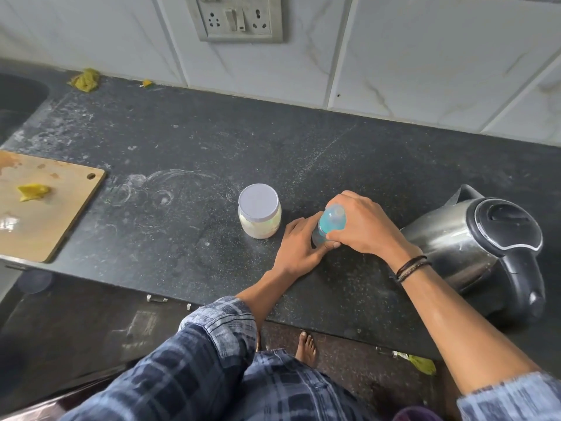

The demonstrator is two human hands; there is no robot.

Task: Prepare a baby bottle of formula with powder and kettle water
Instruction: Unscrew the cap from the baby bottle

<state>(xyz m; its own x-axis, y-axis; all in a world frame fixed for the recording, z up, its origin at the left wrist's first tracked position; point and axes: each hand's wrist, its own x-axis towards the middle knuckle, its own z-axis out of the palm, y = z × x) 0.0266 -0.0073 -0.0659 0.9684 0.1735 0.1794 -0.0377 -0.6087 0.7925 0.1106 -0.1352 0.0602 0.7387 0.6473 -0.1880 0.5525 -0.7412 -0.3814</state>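
Note:
A baby bottle with a blue cap (331, 222) stands on the black counter (182, 232), a little right of centre. My left hand (300, 247) wraps its lower body from the left. My right hand (364, 226) grips its top from the right, the thumb pressed near the collar. Just left of the bottle stands a clear jar of pale powder (259, 214) with its white lid on. The steel kettle (482, 247), with black lid shut and black handle, sits to the right, close behind my right wrist.
A wooden cutting board (45, 205) with a yellow scrap lies at the left edge. A sink (18, 98) sits in the far left corner. A yellow cloth (86, 79) lies by the tiled wall, which carries a socket panel (235, 18).

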